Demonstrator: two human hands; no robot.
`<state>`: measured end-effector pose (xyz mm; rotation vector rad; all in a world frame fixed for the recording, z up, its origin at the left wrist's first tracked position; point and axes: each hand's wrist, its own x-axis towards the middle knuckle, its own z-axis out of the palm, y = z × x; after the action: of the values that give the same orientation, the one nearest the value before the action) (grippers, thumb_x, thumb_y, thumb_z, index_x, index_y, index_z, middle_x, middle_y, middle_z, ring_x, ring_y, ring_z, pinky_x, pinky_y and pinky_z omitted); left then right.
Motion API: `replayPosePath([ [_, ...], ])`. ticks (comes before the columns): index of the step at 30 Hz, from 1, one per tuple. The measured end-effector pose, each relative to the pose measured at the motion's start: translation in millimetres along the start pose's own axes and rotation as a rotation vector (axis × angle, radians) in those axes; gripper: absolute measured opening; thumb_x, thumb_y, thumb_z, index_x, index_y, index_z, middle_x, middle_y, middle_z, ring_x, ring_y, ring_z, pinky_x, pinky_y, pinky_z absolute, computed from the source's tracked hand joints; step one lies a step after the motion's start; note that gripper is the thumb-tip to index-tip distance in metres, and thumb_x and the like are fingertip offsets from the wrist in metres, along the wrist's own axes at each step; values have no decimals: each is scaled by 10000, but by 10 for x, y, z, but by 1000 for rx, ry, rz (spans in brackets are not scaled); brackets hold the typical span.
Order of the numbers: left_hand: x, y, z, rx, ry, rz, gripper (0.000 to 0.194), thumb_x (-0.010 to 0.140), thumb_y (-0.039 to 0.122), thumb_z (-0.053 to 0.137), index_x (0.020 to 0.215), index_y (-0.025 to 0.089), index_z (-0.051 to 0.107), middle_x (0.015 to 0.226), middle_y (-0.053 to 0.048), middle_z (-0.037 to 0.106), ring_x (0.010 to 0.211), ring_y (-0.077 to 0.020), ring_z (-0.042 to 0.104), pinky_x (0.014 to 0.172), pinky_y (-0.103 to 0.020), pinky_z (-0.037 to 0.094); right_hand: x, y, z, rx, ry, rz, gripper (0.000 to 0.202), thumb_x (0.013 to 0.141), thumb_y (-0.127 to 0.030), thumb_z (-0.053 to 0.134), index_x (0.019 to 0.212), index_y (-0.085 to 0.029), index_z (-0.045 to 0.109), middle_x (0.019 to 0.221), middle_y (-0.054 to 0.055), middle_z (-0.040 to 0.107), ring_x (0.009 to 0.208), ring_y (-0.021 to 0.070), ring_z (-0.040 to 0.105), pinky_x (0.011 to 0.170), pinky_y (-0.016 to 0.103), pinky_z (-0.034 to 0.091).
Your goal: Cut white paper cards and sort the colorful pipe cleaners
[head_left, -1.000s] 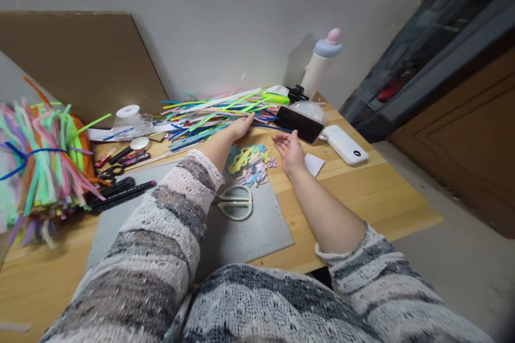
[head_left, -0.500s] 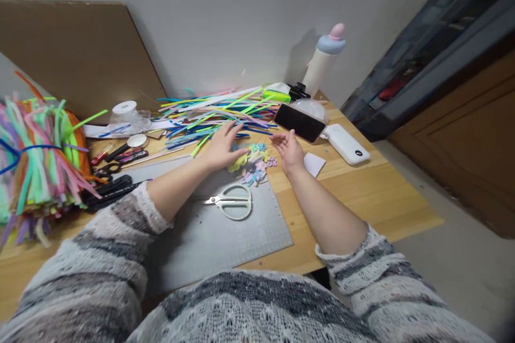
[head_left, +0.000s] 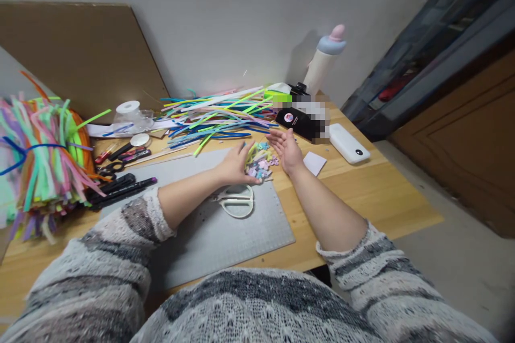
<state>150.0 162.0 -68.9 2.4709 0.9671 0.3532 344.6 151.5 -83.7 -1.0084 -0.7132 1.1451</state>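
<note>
A small heap of pastel pieces [head_left: 262,163], some flower-shaped, lies at the far right corner of the grey cutting mat [head_left: 257,236]. My left hand [head_left: 236,165] rests on its edge at the heap's left side, thumb and fingers apart and cupped against the pieces. On the heap's right, my right hand [head_left: 288,152] stands with its palm turned towards it, fingers stretched out and nothing held. White-handled scissors [head_left: 237,201] lie on the mat just below my left hand, their blades partly covered by my forearm.
Loose pipe cleaners [head_left: 217,115] lie along the wall. A tied pipe-cleaner bundle [head_left: 44,155], black pens [head_left: 124,193] and a ribbon spool [head_left: 127,108] are on the left. A phone [head_left: 300,122], white power bank [head_left: 349,143], folded paper [head_left: 314,163] and bottle [head_left: 322,64] stand or lie right.
My left hand has moved right and towards me, down to the heap's left side. The pieces sit closer together. The phone's dark screen has lit up. My right hand has hardly moved.
</note>
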Motion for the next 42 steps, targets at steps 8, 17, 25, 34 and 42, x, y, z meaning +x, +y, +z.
replayPosePath([
  [8, 384, 187, 172, -76, 2, 124, 1228, 530, 585, 767, 1468, 93, 146, 1491, -263, 236, 1401, -361, 201, 1109, -488, 231, 110, -165, -187, -83, 182, 41, 635, 880, -678, 247, 773, -202, 653, 722, 45, 707, 759, 154, 673, 779, 273, 493],
  [17, 612, 507, 453, -70, 131, -12, 1094, 575, 453, 778, 1425, 40, 226, 1424, -282, 327, 1335, -359, 328, 1084, -443, 289, 271, -378, -551, -75, 299, 89, 636, 896, -660, 205, 713, -205, 609, 603, 40, 683, 634, 168, 662, 719, 314, 507],
  [25, 741, 713, 469, -73, 167, -148, 1038, 647, 520, 714, 1439, 93, 196, 1478, -269, 259, 1381, -383, 227, 1097, -539, 186, 305, -413, -655, -96, 344, 33, 590, 901, -633, 221, 728, -208, 593, 642, 50, 693, 673, 183, 672, 733, 351, 513],
  [34, -70, 450, -266, -160, 294, -182, 630, 892, 494, 360, 1413, 149, 279, 1469, -162, 338, 1362, -237, 303, 1109, -425, 237, 128, -586, -507, -159, 492, -553, 302, 871, -462, 397, 891, -233, 594, 966, 48, 669, 1011, 192, 635, 924, 388, 465],
  [42, -1633, 222, -478, 188, 34, -354, 714, 755, 519, 558, 1382, 237, 365, 1460, -156, 348, 1333, -353, 323, 1082, -562, 244, -878, -359, 404, -1014, -555, -671, 169, 858, -283, 522, 988, -253, 626, 1011, 67, 645, 999, 231, 581, 903, 391, 436],
])
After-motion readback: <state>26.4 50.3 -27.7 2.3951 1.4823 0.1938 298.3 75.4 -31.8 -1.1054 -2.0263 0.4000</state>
